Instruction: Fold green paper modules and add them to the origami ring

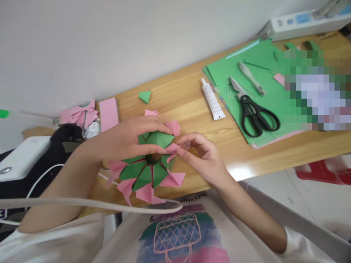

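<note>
A ring of folded paper (139, 173), green inside with pink pointed tips outside, rests near the table's front edge. My left hand (128, 138) lies over its upper left part, thumb and fingers gripping a green section. From the right, my right hand (201, 157) pinches a pink tip of the ring between thumb and fingers. Beyond the ring lies a small green folded piece (145, 96), touched by neither hand. Part of the ring is hidden under my left hand.
On the wooden table (175, 95) lie a glue tube (213, 100), black-handled scissors (253, 113) and a pen-like tool (251, 78) on green sheets (219, 73). Pink paper (108, 113) and a white device (24, 157) are left. A white cable (109, 205) crosses in front.
</note>
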`<state>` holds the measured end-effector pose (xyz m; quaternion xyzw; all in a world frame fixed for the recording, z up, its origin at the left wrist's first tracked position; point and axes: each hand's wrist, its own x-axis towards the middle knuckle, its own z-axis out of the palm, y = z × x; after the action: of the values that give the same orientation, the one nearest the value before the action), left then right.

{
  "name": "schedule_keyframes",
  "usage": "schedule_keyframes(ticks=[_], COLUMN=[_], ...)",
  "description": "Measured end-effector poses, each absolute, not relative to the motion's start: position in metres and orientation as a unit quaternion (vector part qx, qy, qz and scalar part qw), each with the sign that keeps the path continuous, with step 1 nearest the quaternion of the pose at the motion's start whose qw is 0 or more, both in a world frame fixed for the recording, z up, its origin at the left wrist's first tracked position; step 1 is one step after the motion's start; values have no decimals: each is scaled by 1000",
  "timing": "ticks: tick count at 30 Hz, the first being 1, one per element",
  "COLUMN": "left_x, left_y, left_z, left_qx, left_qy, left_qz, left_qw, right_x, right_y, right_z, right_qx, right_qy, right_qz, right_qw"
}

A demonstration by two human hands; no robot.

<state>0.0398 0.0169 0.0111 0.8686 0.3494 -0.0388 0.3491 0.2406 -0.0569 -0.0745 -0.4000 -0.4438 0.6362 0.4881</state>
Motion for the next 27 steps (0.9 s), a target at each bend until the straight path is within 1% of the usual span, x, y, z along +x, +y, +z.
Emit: schedule_keyframes(ticks=[7,13,15,21,27], left_x=[39,36,36,37,35], left_y=[17,16,16,14,13], left_z=[13,5,6,12,6], left_qx=[868,860,861,864,867], left_qy=[343,353,353,350,358], left_qz=[-42,-7,-5,-47,-12], left_qw=[357,369,366,359,346], right_x=[247,254,256,258,251], right_y=[-52,-45,-44,-46,-49], right_z=[-77,-79,-79,-74,-74], right_qx=[-385,-367,-349,-349,-372], right_qy=[-458,-422,-436,-531,-527], right_qz=[651,718,727,671,655], right_qw=[467,414,399,382,393])
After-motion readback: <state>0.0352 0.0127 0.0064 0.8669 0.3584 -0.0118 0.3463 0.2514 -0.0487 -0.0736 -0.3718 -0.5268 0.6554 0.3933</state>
